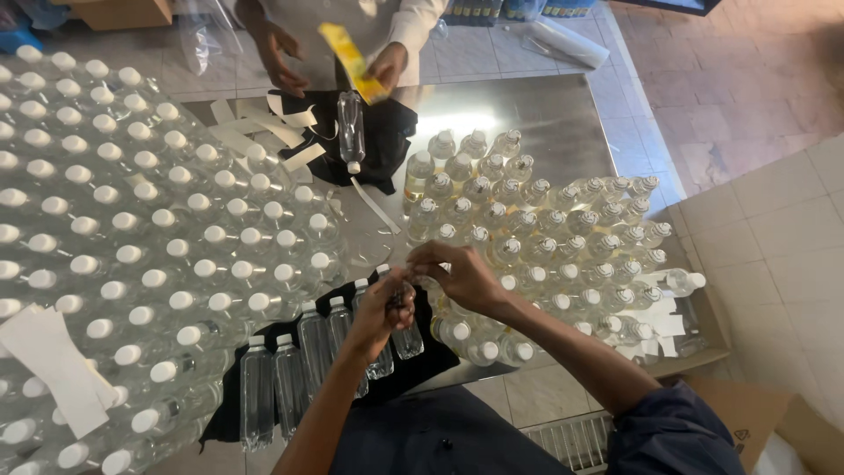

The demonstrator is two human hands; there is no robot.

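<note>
Over the near edge of the black cloth [264, 387], two hands work one small clear bottle [406, 339]
Left hand [380, 312] grips its neck; right hand [462, 274] pinches closed above, beside capped bottles [132, 229] on the steel desk [545, 132]

I see bare forearms ending in ringless hands, left hand [380, 310] and right hand [462, 274]; a dark blue sleeve [673, 431] sits at lower right.

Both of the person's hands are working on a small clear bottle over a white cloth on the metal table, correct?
Not quite: the cloth is black, not white. The head view shows the left hand and the right hand together on the small clear bottle over it, on the metal table.
</note>
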